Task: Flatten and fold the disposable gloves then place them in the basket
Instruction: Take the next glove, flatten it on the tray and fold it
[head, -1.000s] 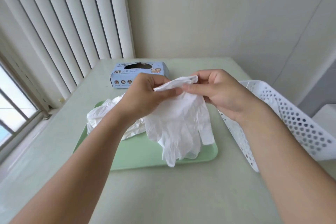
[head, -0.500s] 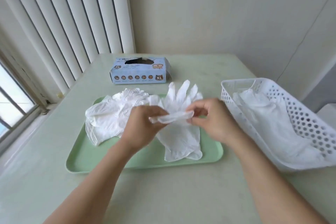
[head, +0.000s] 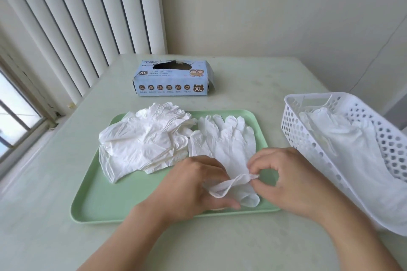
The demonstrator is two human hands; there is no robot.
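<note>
Now both hands pinch the cuff of a white disposable glove (head: 222, 143) lying flat on the right half of the green tray (head: 92, 209), fingers toward the far edge. Left hand (head: 193, 189) grips the cuff's near-left part, right hand (head: 286, 174) pinches its right end. Crumpled glove pile (head: 141, 141) on tray's left half. White perforated basket (head: 293, 130) at bench's right edge holds gloves. Blue XL glove box (head: 174, 81) beyond the tray.

A plain room corner, likely a home: white vertical slat blinds (head: 72, 28) beside a window (head: 15, 116), bare cream walls (head: 264, 6), and a pale green surface (head: 253, 77).
</note>
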